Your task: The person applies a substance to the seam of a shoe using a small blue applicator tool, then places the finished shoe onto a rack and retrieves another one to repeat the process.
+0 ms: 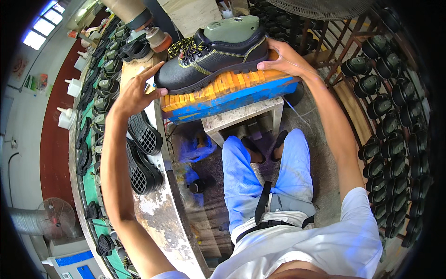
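Observation:
A black leather work shoe (pixel 211 65) with yellow stitching, black-and-yellow laces and a thick black sole lies lengthwise before me, toe to the left. A grey-green shoe last (pixel 232 29) fills its opening. My left hand (pixel 134 93) is at the toe, thumb by the sole's front edge and fingers along the far side. Around the heel curls my right hand (pixel 289 59), its thumb against the sole's rear. Beneath the shoe is a block of orange-yellow slats (pixel 220 85) on a blue base (pixel 237 103).
Two loose black soles (pixel 144 132) lie on the worn bench (pixel 158 218) at left. Beyond it, a green conveyor (pixel 93 160) carries shoe parts beside white bottles (pixel 66 118). A machine head (pixel 158 39) hangs near my left hand. Racked shoes (pixel 390 121) stand at right.

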A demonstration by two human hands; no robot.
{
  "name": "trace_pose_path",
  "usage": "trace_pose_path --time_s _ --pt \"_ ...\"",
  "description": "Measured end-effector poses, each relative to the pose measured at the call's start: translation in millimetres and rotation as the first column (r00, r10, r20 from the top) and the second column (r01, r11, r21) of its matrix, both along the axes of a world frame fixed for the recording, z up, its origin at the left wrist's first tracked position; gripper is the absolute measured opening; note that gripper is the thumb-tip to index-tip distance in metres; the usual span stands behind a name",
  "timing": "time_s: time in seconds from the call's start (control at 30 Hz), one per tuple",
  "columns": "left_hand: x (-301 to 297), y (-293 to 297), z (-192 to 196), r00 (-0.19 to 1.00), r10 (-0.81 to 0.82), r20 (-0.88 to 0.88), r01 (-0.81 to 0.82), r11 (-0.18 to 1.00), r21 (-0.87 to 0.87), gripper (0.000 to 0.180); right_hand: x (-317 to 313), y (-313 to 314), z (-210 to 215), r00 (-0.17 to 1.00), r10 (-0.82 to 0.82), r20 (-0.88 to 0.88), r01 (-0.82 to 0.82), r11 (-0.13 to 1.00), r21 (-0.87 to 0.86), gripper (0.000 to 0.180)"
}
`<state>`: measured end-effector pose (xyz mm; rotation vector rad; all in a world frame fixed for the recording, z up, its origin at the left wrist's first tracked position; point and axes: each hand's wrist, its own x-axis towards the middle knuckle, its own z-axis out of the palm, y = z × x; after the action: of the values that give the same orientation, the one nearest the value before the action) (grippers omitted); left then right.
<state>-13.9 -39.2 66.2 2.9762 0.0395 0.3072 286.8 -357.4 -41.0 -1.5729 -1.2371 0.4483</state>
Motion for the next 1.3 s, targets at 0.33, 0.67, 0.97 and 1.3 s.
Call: trace_pose_path --time_s 0.33,0.67,0.97,1.3 --pt "53.9 -16.8 -39.0 0.966 0.210 0.150 -0.145 0.923 -0.357 0.057 5.1 -0.4 -9.1 0.998 0.000 0.065 -0.006 0.996 0.093 0.087" --pt "3.3 -2.6 -65.2 0.954 0.125 0.273 0.134 0.637 -0.759 0.080 1.7 4.4 -9.5 0.997 -0.042 0.067 0.031 0.987 0.158 0.078" --pt "-0.3 16.4 -77.5 0.976 0.089 0.196 0.115 0.555 -0.824 0.101 -3.3 -0.2 -9.6 0.992 -0.094 0.089 0.083 0.990 0.115 0.079" --pt "-3.0 5.3 -61.9 0.978 0.128 0.165 0.059 0.591 -0.804 0.094 -0.6 0.5 -7.6 0.988 -0.083 0.129 0.073 0.994 0.082 0.073"
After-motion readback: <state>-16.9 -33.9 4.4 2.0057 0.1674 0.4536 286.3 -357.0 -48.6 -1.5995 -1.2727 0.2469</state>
